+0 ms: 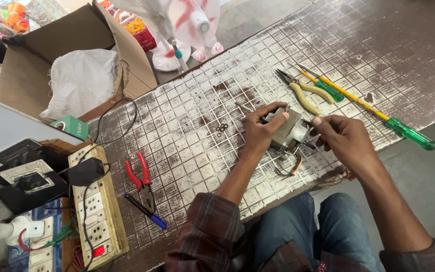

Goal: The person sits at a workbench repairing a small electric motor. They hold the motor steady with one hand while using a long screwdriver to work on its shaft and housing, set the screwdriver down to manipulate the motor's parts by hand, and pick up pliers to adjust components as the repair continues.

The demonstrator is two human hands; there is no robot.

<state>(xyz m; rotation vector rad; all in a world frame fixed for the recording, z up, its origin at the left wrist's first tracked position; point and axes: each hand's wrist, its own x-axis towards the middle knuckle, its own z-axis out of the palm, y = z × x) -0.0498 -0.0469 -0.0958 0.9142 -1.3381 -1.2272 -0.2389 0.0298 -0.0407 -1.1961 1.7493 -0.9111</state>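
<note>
Worn white-gridded workbench point(187, 116) lies under both hands. Left hand point(260, 132) wraps the small metal motor block point(289, 132); right hand point(342, 137) pinches its side part. It looks stiff and rather heavy, best held by the flat body. Pliers point(300, 90) lie just beyond the hands.

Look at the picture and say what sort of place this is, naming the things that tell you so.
Probably a small electrical repair workbench. A worn gridded table carries hand tools: yellow-handled pliers, green-handled screwdrivers and red-handled pliers. A switch-and-socket board sits at one end, and both hands work on a small metal part.
</note>
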